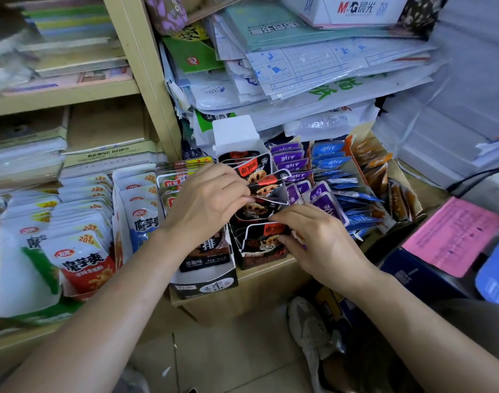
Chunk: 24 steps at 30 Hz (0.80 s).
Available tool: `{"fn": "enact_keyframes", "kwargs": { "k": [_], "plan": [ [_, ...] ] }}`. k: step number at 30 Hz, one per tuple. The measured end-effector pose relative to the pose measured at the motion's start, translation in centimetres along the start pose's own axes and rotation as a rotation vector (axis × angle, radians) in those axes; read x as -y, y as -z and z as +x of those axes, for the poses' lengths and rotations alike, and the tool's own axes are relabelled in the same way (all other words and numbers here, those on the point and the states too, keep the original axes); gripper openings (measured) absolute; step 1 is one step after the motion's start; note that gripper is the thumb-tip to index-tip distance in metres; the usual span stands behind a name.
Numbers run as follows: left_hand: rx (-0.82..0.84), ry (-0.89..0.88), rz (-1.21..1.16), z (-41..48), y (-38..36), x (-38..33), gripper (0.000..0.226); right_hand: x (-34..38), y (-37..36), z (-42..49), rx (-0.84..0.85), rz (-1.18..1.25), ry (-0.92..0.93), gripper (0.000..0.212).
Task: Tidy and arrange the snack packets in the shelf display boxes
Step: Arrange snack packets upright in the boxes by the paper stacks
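Both hands working one black display box (259, 252): left hand (205, 199) pinching a black snack packet (266, 188) above it, right hand (313, 239) gripping the front packet (263, 236).

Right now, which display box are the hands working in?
The black box of lotus-root packets, between the black-pepper box and the purple packets. Left hand lifts one packet; right hand grips another.

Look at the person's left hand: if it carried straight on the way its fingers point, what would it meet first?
Probably the black packets its fingers already pinch; beyond them, the purple packets. Depth is hard to judge.
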<state>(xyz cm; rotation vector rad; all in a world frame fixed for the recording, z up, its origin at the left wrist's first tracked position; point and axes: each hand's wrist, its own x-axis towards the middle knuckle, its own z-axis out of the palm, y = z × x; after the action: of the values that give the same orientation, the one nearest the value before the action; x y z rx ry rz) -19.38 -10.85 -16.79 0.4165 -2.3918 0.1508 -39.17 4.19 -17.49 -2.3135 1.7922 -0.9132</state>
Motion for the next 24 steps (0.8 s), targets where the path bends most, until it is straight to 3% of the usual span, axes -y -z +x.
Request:
{"fn": "enact_keyframes", "kwargs": {
  "k": [4, 9, 13, 17, 20, 24],
  "plan": [
    [0.035, 0.132, -0.094, -0.1, 0.1, 0.0, 0.020, 0.4, 0.0, -0.1, -0.024, 0.078, -0.062, 0.033],
    [0.038, 0.223, -0.196, -0.7, 0.3, -0.1, 0.015, 0.3, 1.1, 2.5, -0.266, 0.441, -0.368, 0.025],
    [0.041, 0.232, -0.229, -0.9, 0.7, -0.4, 0.011, -2.8, 1.4, 5.8, -0.130, 0.534, -0.512, 0.039],
    [0.059, 0.282, -0.287, -1.2, 1.0, -0.8, 0.007, -4.0, 2.0, 7.2, 0.061, 0.572, -0.421, 0.020],
    [0.075, 0.297, -0.295, -1.3, 1.3, -1.1, 0.005, -4.0, 2.4, 7.6, 0.149, 0.442, -0.310, 0.010],
    [-0.015, 0.371, -0.282, -1.4, 1.6, -1.5, 0.010, -3.9, 1.7, 8.1, -0.031, 0.384, -0.358, 0.010]
  ]
}}
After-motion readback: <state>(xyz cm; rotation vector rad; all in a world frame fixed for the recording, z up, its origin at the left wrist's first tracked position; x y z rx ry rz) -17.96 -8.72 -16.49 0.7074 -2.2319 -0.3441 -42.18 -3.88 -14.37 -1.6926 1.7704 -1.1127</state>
